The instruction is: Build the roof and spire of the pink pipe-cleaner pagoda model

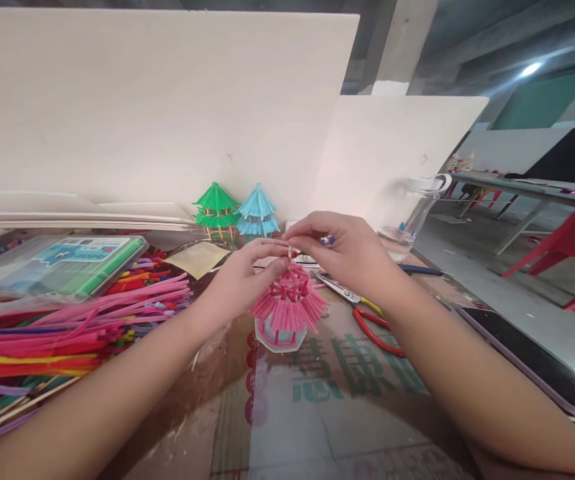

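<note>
A small pink pagoda model [292,313] made of fuzzy pipe cleaners stands upright on a pale octagonal base, with a splayed lower roof and pink posts. At its top a short pale wooden stick [290,253] sticks up between my fingertips. My left hand [250,272] is pinched on the stick from the left side. From the right, my right hand [342,245] meets it with thumb and fingers closed together at the stick's top; what these fingers hold is hidden. Scissors [375,327] with red and yellow handles lie open beside my right forearm.
Green [216,207] and blue pagoda models [258,210] stand behind, against a white board [157,100]. Many coloured pipe cleaners [142,300] and a clear plastic case [52,267] fill the left. At right are a water bottle [410,217] and a phone [527,353].
</note>
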A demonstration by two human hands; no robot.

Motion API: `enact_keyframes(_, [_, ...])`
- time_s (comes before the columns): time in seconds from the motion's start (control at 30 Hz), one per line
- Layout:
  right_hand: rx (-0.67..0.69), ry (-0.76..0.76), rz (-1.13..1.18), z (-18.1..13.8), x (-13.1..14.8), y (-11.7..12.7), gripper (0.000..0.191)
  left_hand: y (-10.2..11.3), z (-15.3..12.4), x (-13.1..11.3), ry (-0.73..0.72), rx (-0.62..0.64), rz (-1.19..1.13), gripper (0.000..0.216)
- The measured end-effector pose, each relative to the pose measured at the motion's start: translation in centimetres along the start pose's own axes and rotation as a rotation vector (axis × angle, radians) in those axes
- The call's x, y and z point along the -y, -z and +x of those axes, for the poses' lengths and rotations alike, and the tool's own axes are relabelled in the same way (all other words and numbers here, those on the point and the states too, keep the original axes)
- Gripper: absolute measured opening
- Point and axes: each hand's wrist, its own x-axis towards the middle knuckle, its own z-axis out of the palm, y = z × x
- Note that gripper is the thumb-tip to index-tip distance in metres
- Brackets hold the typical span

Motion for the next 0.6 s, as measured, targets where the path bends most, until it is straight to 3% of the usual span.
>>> enact_keyframes(0.23, [0.007,-0.031,0.000,0.13,-0.05,0.11,0.014,0.32,0.02,-0.03,0.016,0.051,-0.028,0.032])
enact_keyframes(0.6, [0.028,-0.025,0.007,0.10,0.09,0.03,0.015,1.03,0.14,-0.59,0.044,0.029,0.072,0.039])
